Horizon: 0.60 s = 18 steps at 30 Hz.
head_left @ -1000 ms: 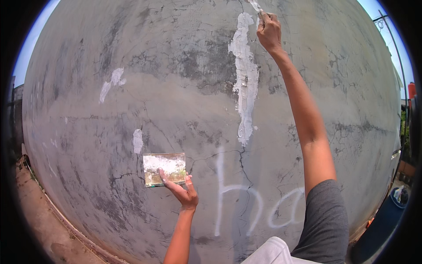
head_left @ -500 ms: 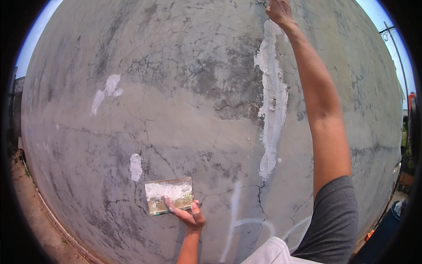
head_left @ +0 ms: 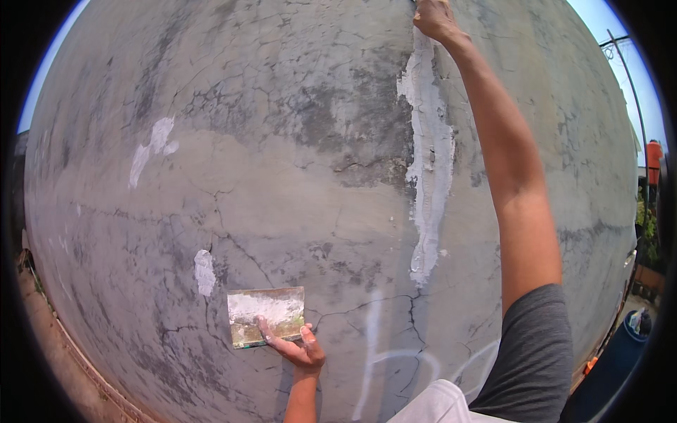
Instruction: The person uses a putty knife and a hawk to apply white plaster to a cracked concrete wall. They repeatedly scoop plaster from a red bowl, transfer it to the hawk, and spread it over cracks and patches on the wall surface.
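My right hand [head_left: 435,17] is closed at the top edge, its arm raised along the right; the scraper it grips is almost entirely hidden. Just below it runs a long, uneven vertical strip of white filler [head_left: 430,162] over a crack in the grey wall [head_left: 310,197]. At lower middle, my left hand [head_left: 300,349] grips a flat rectangular board [head_left: 278,303] smeared with white paste, held out in front of the wall. Two smaller white patches [head_left: 151,148] [head_left: 204,271] mark the wall to the left.
Pale lettering [head_left: 374,352] is on the lower wall. At right are a blue barrel [head_left: 603,370], an orange tank [head_left: 653,161], plants and a pole with wires [head_left: 630,77]. A narrow strip of ground [head_left: 46,324] runs along the left.
The wall and left hand with board appear lower in view. My right hand has moved up to the top edge, and the scraper's blade, visible a second ago, is now out of sight.
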{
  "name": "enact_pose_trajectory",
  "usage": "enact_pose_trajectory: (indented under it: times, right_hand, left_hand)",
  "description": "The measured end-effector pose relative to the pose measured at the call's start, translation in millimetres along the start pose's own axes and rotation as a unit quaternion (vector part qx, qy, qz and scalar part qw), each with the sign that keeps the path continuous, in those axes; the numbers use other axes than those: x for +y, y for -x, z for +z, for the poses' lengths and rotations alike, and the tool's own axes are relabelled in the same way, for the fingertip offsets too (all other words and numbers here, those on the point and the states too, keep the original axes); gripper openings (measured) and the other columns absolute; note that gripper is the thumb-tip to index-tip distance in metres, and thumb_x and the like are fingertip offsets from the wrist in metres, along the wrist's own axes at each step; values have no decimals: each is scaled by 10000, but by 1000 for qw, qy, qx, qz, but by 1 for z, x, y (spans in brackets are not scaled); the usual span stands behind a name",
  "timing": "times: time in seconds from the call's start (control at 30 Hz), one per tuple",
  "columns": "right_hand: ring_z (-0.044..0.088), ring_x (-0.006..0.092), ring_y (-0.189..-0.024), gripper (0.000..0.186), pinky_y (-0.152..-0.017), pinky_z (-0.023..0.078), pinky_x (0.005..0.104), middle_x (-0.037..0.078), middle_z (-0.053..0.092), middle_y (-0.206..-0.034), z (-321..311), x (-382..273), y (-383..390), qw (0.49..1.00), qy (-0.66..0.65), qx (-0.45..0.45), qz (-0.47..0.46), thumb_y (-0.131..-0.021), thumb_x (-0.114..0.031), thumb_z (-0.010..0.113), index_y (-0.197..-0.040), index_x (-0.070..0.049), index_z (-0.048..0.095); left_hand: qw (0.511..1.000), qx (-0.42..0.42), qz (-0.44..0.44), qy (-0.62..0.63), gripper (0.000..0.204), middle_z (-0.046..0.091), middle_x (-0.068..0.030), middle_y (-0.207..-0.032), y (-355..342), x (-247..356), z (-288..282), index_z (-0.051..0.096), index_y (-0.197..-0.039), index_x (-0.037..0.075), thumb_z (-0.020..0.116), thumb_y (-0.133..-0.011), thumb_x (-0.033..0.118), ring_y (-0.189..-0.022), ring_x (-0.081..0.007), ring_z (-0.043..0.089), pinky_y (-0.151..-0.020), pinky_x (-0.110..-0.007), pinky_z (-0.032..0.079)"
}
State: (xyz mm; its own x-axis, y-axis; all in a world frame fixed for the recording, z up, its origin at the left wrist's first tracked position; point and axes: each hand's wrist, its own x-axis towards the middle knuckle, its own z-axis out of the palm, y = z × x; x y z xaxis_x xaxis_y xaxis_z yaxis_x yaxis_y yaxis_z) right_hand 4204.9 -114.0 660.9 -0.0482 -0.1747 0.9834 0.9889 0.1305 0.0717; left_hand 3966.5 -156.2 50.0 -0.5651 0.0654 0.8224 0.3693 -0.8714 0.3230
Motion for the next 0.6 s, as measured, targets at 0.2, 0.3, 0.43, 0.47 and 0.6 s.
enact_pose_trajectory:
  times: [0.2, 0.3, 0.43, 0.47, 0.6]
  right_hand:
    - [538, 346, -1081, 288, -923, 415, 431, 242, 598, -1057, -49, -14, 19, 994, -9, -112, -9, -768, -153, 511, -991, -3, 613]
    - [543, 334, -1078, 289, -919, 418, 425, 242, 598, -1063, -82, -17, 28, 991, -6, -120, -49, -785, -156, 509, -1003, 7, 605]
    - [550, 318, -1074, 292, -914, 420, 416, 242, 598, -1070, -127, -20, 25, 988, -17, -125, -86, -808, -161, 505, -1018, 21, 595]
    - [551, 313, -1073, 293, -913, 421, 414, 242, 597, -1072, -136, -20, 23, 988, -19, -124, -91, -814, -162, 505, -1022, 24, 592]
    - [558, 297, -1069, 298, -907, 424, 406, 241, 597, -1079, -159, -26, 28, 988, -55, -108, -93, -836, -167, 501, -1037, 38, 582]
  left_hand:
    - [1000, -5, 8, 7, 767, 111, -222, -1423, -2, -1, -1, 54, -1413, -9, 464, -793, 180, -958, -268, 487, -670, -305, 516]
    - [1000, -10, 9, 7, 767, 114, -223, -1420, -1, -2, -4, 53, -1412, -12, 471, -796, 173, -958, -271, 486, -669, -306, 518]
    - [1000, -24, 0, 13, 762, 133, -237, -1402, -1, 5, -8, 55, -1409, -14, 470, -798, 169, -963, -276, 486, -674, -306, 525]
    - [999, -30, -11, 19, 761, 140, -241, -1396, -1, 7, -8, 55, -1409, -15, 469, -797, 168, -965, -278, 487, -676, -305, 526]
    - [999, -16, 32, 12, 714, 196, -241, -1348, 2, 1, -7, 107, -1390, -29, 457, -801, 174, -967, -271, 496, -676, -303, 536]
